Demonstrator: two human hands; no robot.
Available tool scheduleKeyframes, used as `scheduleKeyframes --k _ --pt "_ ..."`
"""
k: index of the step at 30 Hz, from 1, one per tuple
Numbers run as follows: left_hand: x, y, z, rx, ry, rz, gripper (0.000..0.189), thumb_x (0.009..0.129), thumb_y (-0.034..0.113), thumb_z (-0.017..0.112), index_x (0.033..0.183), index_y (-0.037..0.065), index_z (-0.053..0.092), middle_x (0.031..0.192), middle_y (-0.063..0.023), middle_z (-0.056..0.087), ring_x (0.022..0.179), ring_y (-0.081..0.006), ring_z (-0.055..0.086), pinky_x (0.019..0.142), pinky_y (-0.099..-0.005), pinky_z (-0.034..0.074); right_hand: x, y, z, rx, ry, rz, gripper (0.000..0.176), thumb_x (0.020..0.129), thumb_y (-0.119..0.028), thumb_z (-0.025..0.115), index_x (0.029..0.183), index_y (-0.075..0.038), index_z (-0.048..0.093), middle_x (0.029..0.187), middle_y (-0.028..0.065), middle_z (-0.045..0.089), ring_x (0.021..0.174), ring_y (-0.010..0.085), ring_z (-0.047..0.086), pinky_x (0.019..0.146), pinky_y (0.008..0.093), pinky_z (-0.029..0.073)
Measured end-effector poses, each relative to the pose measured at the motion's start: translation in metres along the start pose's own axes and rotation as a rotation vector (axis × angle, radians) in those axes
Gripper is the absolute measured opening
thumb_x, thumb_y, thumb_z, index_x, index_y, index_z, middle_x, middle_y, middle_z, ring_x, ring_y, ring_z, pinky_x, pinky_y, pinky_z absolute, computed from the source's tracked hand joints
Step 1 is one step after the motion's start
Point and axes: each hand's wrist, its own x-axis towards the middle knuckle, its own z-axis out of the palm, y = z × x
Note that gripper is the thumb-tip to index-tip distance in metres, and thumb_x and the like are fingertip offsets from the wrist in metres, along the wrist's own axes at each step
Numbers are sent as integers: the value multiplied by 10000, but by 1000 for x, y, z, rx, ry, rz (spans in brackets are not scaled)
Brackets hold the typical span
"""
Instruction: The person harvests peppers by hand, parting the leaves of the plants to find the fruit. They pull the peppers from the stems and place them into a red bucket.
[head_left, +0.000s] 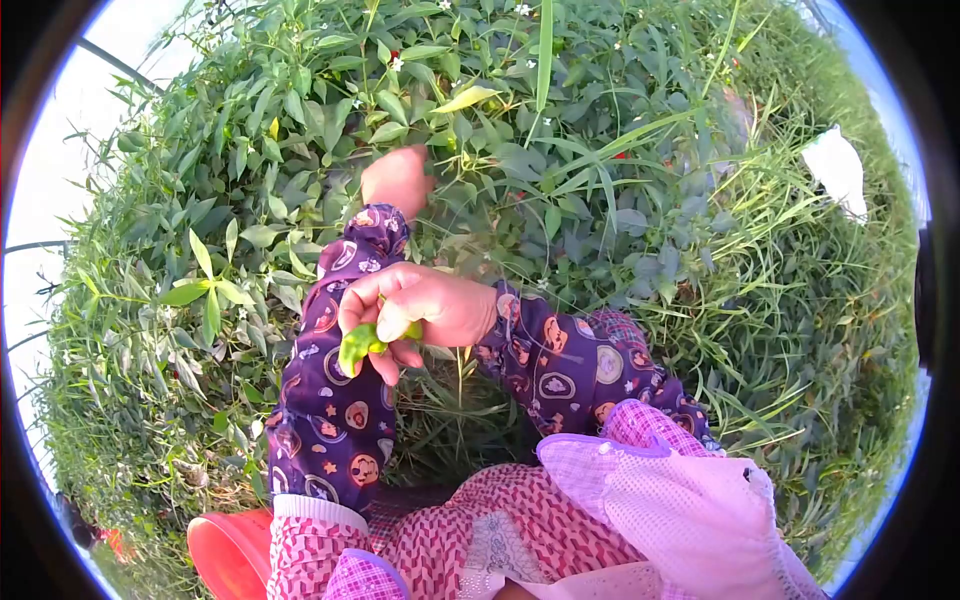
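My right hand (425, 310) is closed around a green pepper (354, 350), whose lumpy, shiny end sticks out past the fingers. Another bit of green shows beside the thumb. Beyond it, my left hand (396, 180) reaches in among the leaves of the pepper plants (300, 110). That hand is smeared by motion and its fingers are hidden in the foliage. Dark patterned sleeves cover both forearms, and the right hand lies across the left forearm in this view.
A red bucket (230, 555) stands at lower left beside my lap. Tall grass (780, 280) grows among the plants on the right, with a white object (835, 172) lying on it. Small white flowers and red spots dot the foliage. A pale pink cloth (690, 500) hangs at lower right.
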Motion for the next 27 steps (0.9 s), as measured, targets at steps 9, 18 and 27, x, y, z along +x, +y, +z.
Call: scheduleKeyframes --k 9,18,27 --pt "25 19 29 -1344 62 -79 229 810 216 727 915 27 651 764 -60 657 643 -116 606 589 -278 467 8 -7 -11 264 141 -174 480 862 -165 499 1309 7 473 941 142 627 742 235 663 498 267 540" --pt "-11 0 -4 -1389 -96 -431 158 825 260 732 774 153 627 730 70 616 516 -33 498 446 -202 350 17 -12 -28 180 499 -202 281 935 -351 537 922 -74 583 771 28 601 690 168 632 533 258 482" --pt "-88 -49 -13 -1705 -49 -89 294 907 295 592 934 3 566 724 -21 584 553 -90 530 491 -246 427 29 -2 -26 65 772 -202 277 933 -345 554 873 -80 607 773 5 592 682 123 599 576 245 471"
